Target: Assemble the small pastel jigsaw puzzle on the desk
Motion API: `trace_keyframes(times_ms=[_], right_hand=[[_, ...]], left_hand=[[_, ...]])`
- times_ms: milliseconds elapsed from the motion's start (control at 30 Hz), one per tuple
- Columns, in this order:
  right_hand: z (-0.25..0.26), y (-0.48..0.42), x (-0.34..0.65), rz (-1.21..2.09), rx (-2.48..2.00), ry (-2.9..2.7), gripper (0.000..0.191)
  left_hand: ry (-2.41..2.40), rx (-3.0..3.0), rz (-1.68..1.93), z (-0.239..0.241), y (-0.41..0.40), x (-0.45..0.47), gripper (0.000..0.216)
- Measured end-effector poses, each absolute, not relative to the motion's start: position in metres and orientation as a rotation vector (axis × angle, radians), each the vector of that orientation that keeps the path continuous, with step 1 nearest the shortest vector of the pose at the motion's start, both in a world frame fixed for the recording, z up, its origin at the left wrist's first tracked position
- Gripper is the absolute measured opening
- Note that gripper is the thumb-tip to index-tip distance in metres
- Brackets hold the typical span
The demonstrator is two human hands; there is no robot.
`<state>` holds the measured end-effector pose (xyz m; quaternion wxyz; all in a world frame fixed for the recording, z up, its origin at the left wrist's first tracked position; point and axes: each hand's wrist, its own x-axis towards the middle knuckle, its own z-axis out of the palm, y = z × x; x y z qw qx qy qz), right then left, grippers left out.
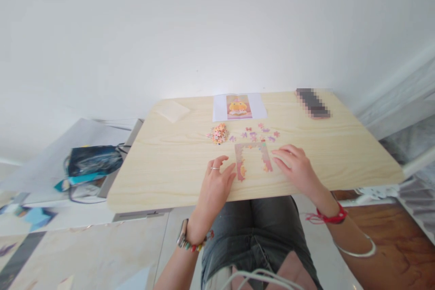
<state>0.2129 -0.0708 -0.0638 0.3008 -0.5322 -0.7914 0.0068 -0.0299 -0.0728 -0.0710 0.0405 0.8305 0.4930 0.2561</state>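
Note:
A partly joined jigsaw puzzle [239, 163] lies on the table, its pinkish pieces forming a top strip and two sides around bare wood. My left hand [215, 183], with a ring on one finger, rests beside the puzzle's left strip. Its fingers are loosely bent and apart, with the tips at or near the edge. To the right of the puzzle is my right hand [301, 170], fingers spread and tips close to the right strip. I see nothing held in either hand. Several loose purple and pink puzzle pieces [253, 136] lie just beyond the top strip.
A heap of puzzle pieces [219, 133] sits behind my left hand. Farther back lies a paper sheet [256, 105] printed with a yellow character. A pixelated dark phone-like object [312, 103] is at the back right, a pale sheet [173, 111] at the back left. The wooden table [152, 167] meets a white wall.

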Motion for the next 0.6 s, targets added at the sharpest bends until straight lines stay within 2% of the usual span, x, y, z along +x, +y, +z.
trace_keyframes(times_ms=[233,600], right_hand=[[-0.077,-0.058,0.253,0.223,-1.467,-2.24,0.029],[-0.073,-0.009,0.255,0.157,-1.58,-2.173,0.026]], left_hand=[[1.527,2.621,0.708,-0.07,-0.06,-0.032,0.023],[1.555,2.676,0.646,-0.07,-0.058,-0.029,0.026]])
